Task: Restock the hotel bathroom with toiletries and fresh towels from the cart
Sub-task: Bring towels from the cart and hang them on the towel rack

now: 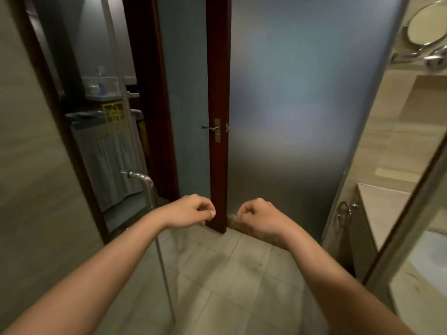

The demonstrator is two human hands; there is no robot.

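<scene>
Straight ahead, both bare forearms are held out over the tiled floor [225,281], and both hands are seen loosely curled with nothing gripped in either. The left hand [191,210] is drawn into a soft fist, its fingers [210,212] tucked toward the palm; the right hand [260,215] is closed in the same loose way, its fingers [242,212] bent inward. The two hands are set near each other, apart, just in front of the lower edge of the dark red wooden door [217,93], which is stood open edge-on with its metal lever handle [211,128] facing left. A frosted glass panel [302,105] is seen to the right of the door. Through the doorway at the left, the cart [108,146] is seen well beyond the hands, with a grey striped fabric side, a yellow sign and small bottles [101,84] on its top shelf; no towels can be made out. A chrome handle [145,182] of the glass door is placed just left of the left wrist. At the right edge a stone tabletop [382,209], a towel ring [344,210] and a round mirror [425,25] are visible
</scene>
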